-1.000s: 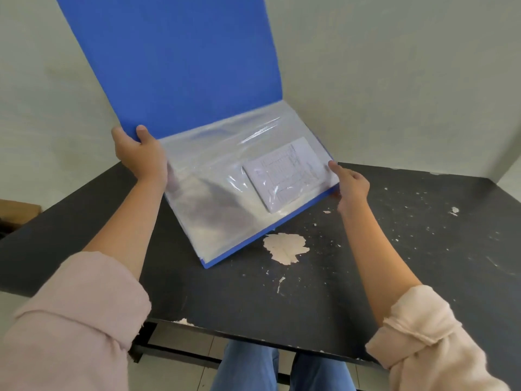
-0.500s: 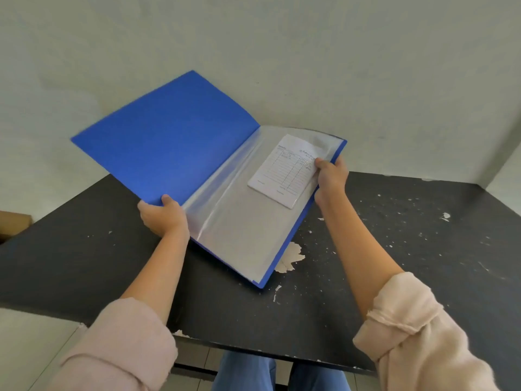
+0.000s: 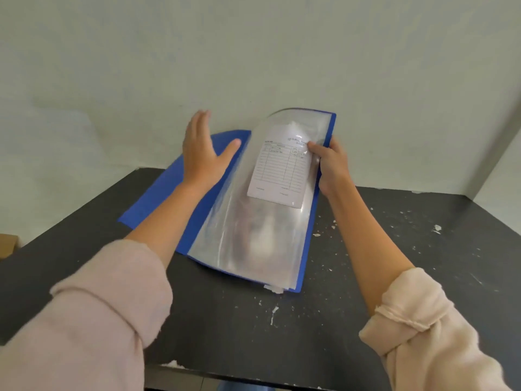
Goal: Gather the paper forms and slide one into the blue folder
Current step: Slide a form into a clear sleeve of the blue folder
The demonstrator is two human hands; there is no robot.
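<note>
The blue folder [image 3: 158, 201] lies open on the black table [image 3: 394, 277], its front cover flat to the left. Its clear plastic sleeves [image 3: 253, 238] arch up in the middle. One printed paper form [image 3: 279, 170] sits inside the top sleeve. My right hand [image 3: 329, 165] grips the right edge of the sleeves and back cover, thumb on the form's upper right corner. My left hand [image 3: 203, 153] hovers with straight spread fingers over the left cover, just left of the sleeves, holding nothing.
A pale wall stands right behind the table, and a second wall meets it at the right. The tabletop is scuffed with white paint chips [image 3: 437, 228]. A brown box corner [image 3: 7, 245] shows at the far left. The table's front edge runs near my sleeves.
The folder has come down from being held up onto the table. My left hand has let go of the blue cover and now hovers open above it. My right hand keeps its grip.
</note>
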